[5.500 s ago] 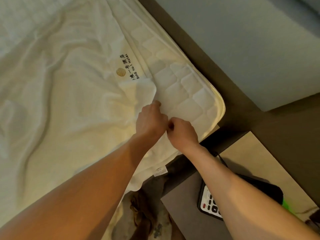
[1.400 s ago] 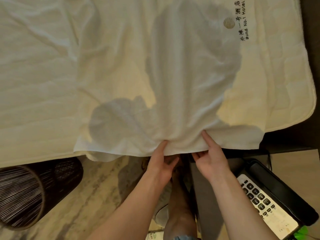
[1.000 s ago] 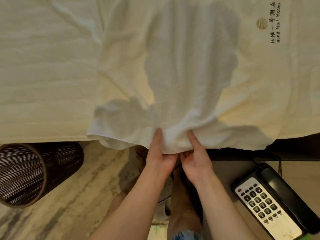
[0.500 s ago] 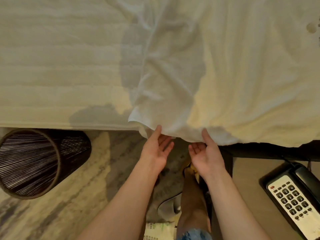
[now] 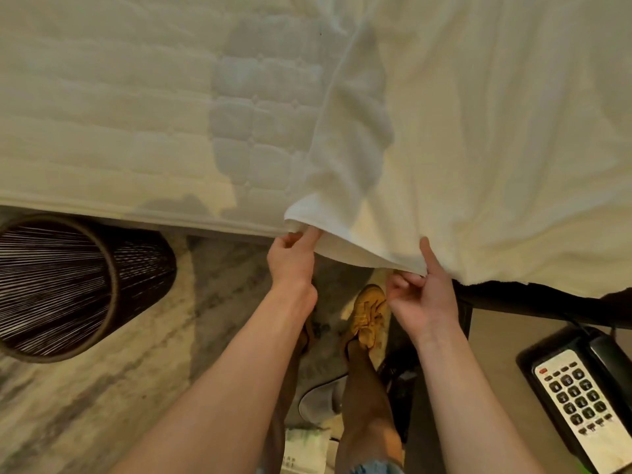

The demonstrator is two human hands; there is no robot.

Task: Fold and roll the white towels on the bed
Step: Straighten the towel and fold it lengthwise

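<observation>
Head view, looking down over the bed edge. White towel (image 5: 478, 131) lies spread over the right half of the frame on the quilted mattress (image 5: 119, 114). Its left long edge runs from top centre down to a corner at frame centre, and its near hem hangs just past the mattress edge. Left hand (image 5: 292, 260), centre of frame: fingers curled, thumb and forefinger pinching the towel's near left corner, knuckles toward the camera. Right hand (image 5: 422, 295), just right of centre: thumb (image 5: 429, 254) laid straight on top of the hem, the other fingers curled beneath it, so the hem is pinched between them. The stretch of hem between the two hands is lifted slightly off the mattress edge, and a paler layer of cloth shows under it. Creases run up the towel from the left-hand corner toward top centre. Bare mattress fills the upper left, with a grey shadow falling across its quilted squares. Lower left: dark woven basket (image 5: 68, 285) on its side, mouth toward the left edge, on a marbled floor (image 5: 102, 388). Bottom centre, between the forearms: a yellow laced shoe (image 5: 367, 316) and a grey slipper (image 5: 319, 401). Lower right corner: black telephone (image 5: 581, 405) with a white keypad on a tan surface (image 5: 496, 354).
</observation>
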